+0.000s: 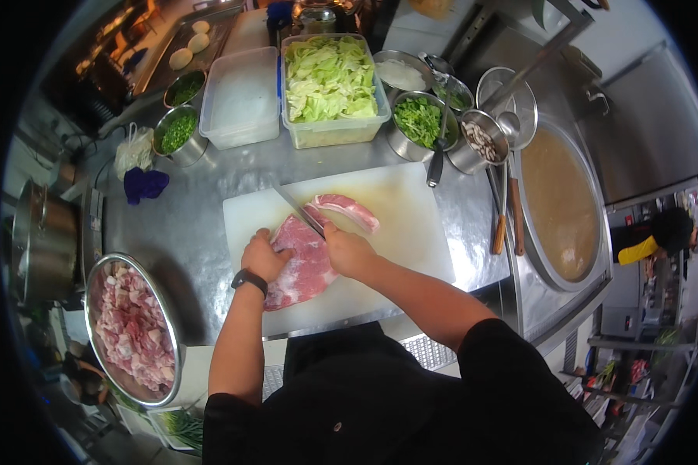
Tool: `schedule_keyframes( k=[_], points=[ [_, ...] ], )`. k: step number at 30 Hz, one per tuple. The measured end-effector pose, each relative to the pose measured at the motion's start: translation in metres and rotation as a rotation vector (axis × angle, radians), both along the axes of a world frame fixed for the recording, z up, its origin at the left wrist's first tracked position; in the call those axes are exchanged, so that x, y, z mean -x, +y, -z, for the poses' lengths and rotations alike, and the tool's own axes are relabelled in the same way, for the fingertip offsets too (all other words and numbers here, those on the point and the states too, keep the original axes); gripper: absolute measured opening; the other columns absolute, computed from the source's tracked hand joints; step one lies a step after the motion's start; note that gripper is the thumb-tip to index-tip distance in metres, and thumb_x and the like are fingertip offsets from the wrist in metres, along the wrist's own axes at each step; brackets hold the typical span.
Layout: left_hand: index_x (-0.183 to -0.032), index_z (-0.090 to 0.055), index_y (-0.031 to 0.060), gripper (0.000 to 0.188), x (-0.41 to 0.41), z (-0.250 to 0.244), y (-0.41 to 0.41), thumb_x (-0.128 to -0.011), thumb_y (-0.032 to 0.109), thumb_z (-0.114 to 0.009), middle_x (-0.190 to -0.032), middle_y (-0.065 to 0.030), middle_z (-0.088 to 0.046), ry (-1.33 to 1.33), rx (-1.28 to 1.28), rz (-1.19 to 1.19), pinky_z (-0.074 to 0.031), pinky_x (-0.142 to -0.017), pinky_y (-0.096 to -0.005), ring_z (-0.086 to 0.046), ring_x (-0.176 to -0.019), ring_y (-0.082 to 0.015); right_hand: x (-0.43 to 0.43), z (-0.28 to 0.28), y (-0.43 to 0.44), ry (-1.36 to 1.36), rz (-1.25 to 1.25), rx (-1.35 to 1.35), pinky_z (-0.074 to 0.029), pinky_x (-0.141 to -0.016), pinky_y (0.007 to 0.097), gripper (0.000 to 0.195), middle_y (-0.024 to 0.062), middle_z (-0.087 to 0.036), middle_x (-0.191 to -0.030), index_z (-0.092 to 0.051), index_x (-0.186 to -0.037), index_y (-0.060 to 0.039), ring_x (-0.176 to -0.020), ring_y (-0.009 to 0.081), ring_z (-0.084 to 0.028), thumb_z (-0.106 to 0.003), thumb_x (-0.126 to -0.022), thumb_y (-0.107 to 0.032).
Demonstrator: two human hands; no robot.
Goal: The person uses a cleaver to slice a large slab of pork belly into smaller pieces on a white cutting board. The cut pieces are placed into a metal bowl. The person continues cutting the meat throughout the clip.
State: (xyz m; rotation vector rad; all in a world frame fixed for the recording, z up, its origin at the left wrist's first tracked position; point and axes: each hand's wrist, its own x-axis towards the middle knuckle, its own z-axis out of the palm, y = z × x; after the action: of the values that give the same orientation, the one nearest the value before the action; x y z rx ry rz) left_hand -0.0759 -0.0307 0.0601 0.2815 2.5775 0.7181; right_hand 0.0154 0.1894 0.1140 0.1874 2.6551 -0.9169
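Observation:
A large slab of raw meat lies on a white cutting board. My right hand grips the handle of a knife, whose blade crosses the far end of the slab and points away to the upper left. Beside the blade, a long cut strip of meat rests on the board. My left hand, with a dark band at its wrist, presses on the slab's left edge, thumb spread from the fingers. The knife handle is mostly hidden in my right hand.
A steel bowl of cut meat stands at the left. Behind the board are a tub of lettuce, an empty plastic tub and steel pots of chopped greens. A large vat of brown liquid is at the right, near wooden-handled tools.

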Motion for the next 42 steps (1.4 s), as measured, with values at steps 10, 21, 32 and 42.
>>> schedule_keyframes(
  k=[10, 21, 32, 42],
  points=[
    [-0.106, -0.07, 0.0001, 0.02, 0.008, 0.012, -0.062, -0.089, 0.007, -0.077, -0.092, -0.0172, -0.076, -0.065, -0.498, -0.116, -0.055, -0.078, -0.038, -0.073, -0.083, -0.0274, -0.144, -0.01, 0.049, -0.31, 0.014, -0.102, -0.054, -0.084, 0.0607, 0.023, 0.029, -0.074, -0.1, -0.049, -0.124, -0.0002, -0.097, 0.0502, -0.072, -0.049, -0.103, -0.01],
    [-0.162, -0.045, 0.0141, 0.094, 0.009, -0.01, 0.089, -0.077, 0.014, -0.084, -0.168, -0.0136, -0.046, 0.582, 0.157, 0.794, -0.029, -0.13, -0.0552, -0.039, -0.157, -0.0352, -0.264, 0.0, 0.088, -0.216, 0.35, 0.114, -0.052, -0.085, 0.0587, 0.021, 0.0297, -0.07, -0.1, -0.054, -0.116, -0.0008, -0.1, 0.0525, -0.067, -0.058, -0.101, -0.015],
    [-0.155, -0.052, 0.0205, 0.087, 0.006, -0.004, 0.201, -0.08, 0.048, -0.088, -0.146, -0.0134, -0.061, 0.168, 0.119, 0.84, -0.045, -0.115, -0.0585, -0.054, -0.139, -0.0383, -0.278, 0.001, 0.117, -0.062, 0.705, 0.299, -0.054, -0.079, 0.0558, 0.026, 0.0276, -0.071, -0.091, -0.054, -0.12, 0.0003, -0.09, 0.0501, -0.069, -0.062, -0.101, -0.016],
    [-0.156, -0.05, 0.0072, 0.086, -0.069, -0.005, 0.104, -0.081, 0.032, -0.087, -0.141, -0.0193, -0.06, 0.23, 0.121, 0.535, -0.047, -0.112, -0.054, -0.056, -0.129, -0.0438, -0.213, 0.002, 0.123, -0.025, 0.389, 0.156, -0.054, -0.085, 0.0596, 0.028, 0.0282, -0.073, -0.102, -0.055, -0.12, -0.0013, -0.097, 0.051, -0.069, -0.06, -0.103, -0.023]
  ],
)
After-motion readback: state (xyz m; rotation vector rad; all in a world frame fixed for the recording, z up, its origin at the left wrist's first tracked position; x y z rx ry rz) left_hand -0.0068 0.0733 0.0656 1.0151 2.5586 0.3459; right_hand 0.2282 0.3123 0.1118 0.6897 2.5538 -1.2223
